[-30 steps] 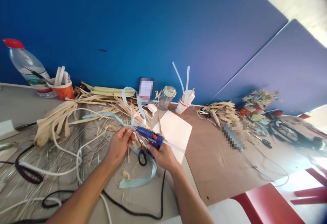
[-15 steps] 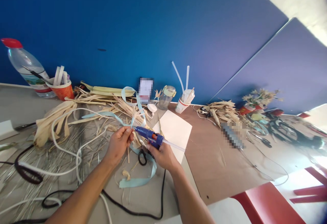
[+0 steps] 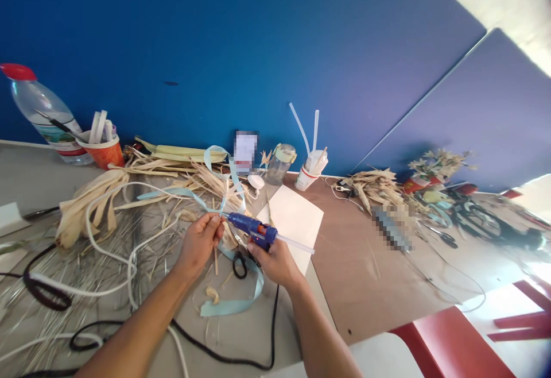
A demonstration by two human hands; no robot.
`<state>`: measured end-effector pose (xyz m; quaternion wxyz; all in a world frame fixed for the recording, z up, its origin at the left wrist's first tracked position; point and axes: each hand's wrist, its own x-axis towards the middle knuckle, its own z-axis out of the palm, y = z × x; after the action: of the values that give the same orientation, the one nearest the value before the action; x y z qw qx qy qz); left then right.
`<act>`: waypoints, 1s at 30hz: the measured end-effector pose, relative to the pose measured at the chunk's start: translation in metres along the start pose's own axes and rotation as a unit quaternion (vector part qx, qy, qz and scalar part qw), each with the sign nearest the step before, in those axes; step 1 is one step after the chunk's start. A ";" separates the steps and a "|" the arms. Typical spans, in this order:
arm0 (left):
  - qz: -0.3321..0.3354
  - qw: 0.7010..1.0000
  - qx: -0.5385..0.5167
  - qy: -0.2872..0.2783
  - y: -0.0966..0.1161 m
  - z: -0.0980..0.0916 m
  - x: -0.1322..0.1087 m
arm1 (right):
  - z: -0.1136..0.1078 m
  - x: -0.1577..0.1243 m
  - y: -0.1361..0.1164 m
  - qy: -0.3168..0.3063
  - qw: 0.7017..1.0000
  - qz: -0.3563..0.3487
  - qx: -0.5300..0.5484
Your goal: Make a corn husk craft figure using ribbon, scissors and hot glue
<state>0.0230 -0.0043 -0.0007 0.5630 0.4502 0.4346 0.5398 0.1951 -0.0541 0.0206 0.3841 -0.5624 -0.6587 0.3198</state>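
In my right hand [image 3: 275, 260] is a blue glue gun [image 3: 246, 224], gripped by its handle, with a clear glue stick [image 3: 297, 244] jutting from its back end. Its nozzle points left, at the fingertips of my left hand [image 3: 200, 243]. Those fingers are pinched on a light blue ribbon [image 3: 224, 199], which loops up and away to the left. Whether the nozzle touches the ribbon I cannot tell. Below the glue gun lie black-handled scissors [image 3: 240, 265], partly covered, and a loose length of blue ribbon [image 3: 230, 308] curls on the table.
Dried corn husks [image 3: 92, 205] and thin wires [image 3: 107, 272] cover the left side. White cable [image 3: 92, 234] and black cord [image 3: 224, 359] cross the table. Behind stand a bottle [image 3: 43, 108], an orange cup [image 3: 103, 151], a glass jar [image 3: 280, 165] and a white cup [image 3: 306, 177]. White paper [image 3: 297, 211] lies right.
Both hands stay nearly still, with the glue gun nozzle held at the ribbon by my left fingertips. The glue gun and its stick have turned very slightly.
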 end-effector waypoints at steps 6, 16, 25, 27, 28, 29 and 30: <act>-0.028 0.998 -0.055 -0.015 0.002 0.001 0.000 | 0.000 0.001 0.002 0.011 1.000 0.007 -0.013; -0.069 0.986 -0.147 -0.037 0.010 0.004 -0.002 | 0.000 0.001 0.001 0.007 1.000 -0.001 -0.001; -0.094 0.978 -0.181 -0.048 0.014 0.003 -0.002 | -0.001 0.000 0.001 0.001 1.000 0.005 0.009; -0.101 0.976 -0.185 -0.049 0.014 0.002 -0.002 | -0.001 0.001 0.000 0.001 1.000 0.008 0.019; -0.105 0.975 -0.187 -0.050 0.014 0.002 -0.002 | -0.001 0.001 0.000 0.002 1.000 0.008 0.024; -0.107 0.975 -0.188 -0.052 0.014 0.001 -0.002 | -0.001 0.001 0.000 0.001 1.000 0.008 0.026; -0.108 0.974 -0.190 -0.055 0.013 0.001 -0.002 | -0.001 0.001 0.000 -0.002 1.000 0.009 0.026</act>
<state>0.0211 -0.0058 0.0126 0.7164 0.3145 0.3389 0.5225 0.1955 -0.0530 0.0210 0.3944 -0.5575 -0.6460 0.3410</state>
